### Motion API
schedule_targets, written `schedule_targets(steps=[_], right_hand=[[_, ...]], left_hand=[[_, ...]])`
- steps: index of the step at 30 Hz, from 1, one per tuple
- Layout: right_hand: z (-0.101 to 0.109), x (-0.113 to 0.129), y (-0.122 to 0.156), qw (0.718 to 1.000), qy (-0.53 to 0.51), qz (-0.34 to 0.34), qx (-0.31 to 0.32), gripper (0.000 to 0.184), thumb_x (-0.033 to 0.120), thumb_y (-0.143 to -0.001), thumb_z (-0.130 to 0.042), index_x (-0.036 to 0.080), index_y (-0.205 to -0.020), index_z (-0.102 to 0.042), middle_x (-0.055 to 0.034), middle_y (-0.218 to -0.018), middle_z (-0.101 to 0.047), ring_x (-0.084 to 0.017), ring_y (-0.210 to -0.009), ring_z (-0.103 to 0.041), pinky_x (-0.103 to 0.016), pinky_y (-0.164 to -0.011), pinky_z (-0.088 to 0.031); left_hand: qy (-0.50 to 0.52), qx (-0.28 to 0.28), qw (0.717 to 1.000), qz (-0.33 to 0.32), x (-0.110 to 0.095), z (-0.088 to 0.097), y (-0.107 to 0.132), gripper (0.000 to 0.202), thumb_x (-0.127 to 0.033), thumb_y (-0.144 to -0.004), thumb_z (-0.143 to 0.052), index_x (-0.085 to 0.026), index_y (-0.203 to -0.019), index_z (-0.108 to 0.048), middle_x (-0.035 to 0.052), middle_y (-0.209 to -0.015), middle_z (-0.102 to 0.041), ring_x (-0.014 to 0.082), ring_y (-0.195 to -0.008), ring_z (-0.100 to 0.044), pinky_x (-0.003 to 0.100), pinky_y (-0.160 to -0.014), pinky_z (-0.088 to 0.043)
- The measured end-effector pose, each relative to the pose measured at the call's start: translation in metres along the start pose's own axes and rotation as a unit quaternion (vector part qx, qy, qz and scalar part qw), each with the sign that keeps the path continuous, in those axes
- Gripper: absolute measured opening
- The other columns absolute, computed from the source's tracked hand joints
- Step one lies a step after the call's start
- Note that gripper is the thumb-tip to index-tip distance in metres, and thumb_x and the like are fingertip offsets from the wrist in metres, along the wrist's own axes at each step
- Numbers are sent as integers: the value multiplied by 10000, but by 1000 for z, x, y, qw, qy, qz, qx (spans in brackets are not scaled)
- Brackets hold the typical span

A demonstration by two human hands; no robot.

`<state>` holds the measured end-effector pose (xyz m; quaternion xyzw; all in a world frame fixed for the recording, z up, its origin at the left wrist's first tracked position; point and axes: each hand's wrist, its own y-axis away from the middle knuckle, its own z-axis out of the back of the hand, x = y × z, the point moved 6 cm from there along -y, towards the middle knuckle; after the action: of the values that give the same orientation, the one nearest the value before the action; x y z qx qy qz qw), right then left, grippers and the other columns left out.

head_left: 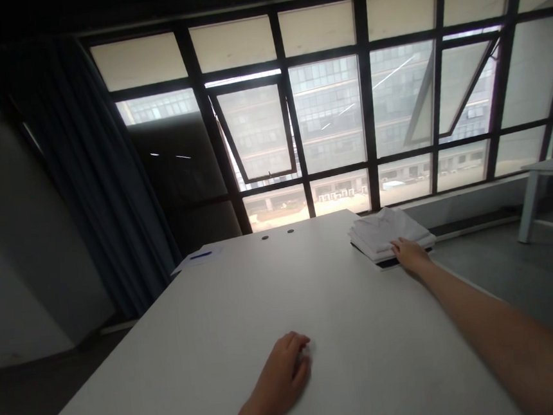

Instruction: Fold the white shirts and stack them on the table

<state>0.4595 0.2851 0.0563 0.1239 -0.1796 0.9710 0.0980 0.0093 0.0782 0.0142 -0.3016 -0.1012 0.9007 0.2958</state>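
My right grip (pixel 409 254) lies palm down on the near edge of the folded white cloth stack (pixel 388 231), fingers loosely apart and laid on the fabric, not clamped around it. The stack sits right of centre in the frame, at the far right corner of the bench (pixel 209 323), with its outer side just at the bench's right edge, and something dark shows under its near side. My right arm runs straight out from the lower right of the frame along that edge.

My left grip (pixel 284 371) rests low in the middle, palm on the bare bench, fingers slightly curled and holding nothing. A wide stretch of bare surface lies between the two. At the far left corner lies a sheet of paper (pixel 195 261) with a blue pen (pixel 200 255) on it, well apart from both. Beyond the far edge stands the window (pixel 326 113).
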Motion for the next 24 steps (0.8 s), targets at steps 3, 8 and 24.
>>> schedule_targets(steps=[3, 8, 24], right_hand=[[-22, -6, 9, 999, 9, -28, -14, 440, 287, -951, -436, 188, -1349, -594, -171, -1500, -450, -306, -1270, -511, -423, -1052, -353], [-23, -7, 10, 998, 22, -48, -28, 435, 279, -939, -422, 189, -1327, -597, -162, -1459, -485, -318, -1285, -474, -434, -1062, -334], [-83, 190, 236, 942, -84, 255, 200, 668, 627, -932, -391, 309, -1519, -361, -95, -1647, -176, -368, -1491, -157, -614, -1166, -73]], left_hand=[[-2, 1, 1000, -1, 0, -1, 0, 280, -202, -908, -530, -255, -1179, -575, 83, -1121, -632, 234, -1046, -587, 370, -953, -474], [-19, -2, 1000, -3, 2, -3, -1, 297, -217, -904, -544, -258, -1194, -589, 97, -1160, -632, 252, -1078, -583, 403, -976, -471], [-185, 171, 963, 92, 26, -23, 3, 740, -746, -918, -345, -407, -1557, -187, 12, -1647, -93, 360, -1508, -44, 690, -1158, -2]])
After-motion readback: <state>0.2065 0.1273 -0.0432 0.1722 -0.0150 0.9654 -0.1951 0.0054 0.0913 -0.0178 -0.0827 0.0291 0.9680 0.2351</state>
